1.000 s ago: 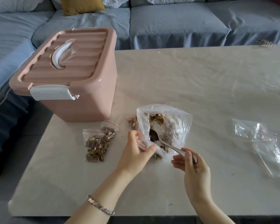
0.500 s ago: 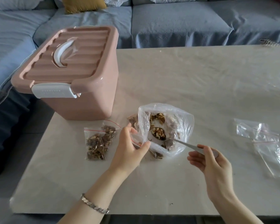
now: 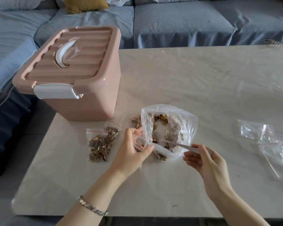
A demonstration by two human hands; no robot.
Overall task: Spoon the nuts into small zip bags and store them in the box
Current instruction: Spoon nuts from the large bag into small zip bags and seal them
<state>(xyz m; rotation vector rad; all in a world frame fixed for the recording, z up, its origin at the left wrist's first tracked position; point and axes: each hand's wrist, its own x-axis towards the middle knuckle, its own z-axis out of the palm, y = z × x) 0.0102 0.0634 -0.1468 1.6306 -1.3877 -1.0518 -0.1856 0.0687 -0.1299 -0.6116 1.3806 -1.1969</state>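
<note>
One small clear zip bag of brown nuts (image 3: 101, 145) lies filled on the counter (image 3: 186, 82). The left hand (image 3: 132, 152) fingers pinch another open; the right hand (image 3: 207, 160) fingers pinch a metal spoon (image 3: 178, 144). The pink lidded box (image 3: 75, 74) stays closed.

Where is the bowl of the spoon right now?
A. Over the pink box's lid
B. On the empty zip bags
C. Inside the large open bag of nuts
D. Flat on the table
C: the spoon, held by the right hand, reaches into the large open bag of nuts.
</note>
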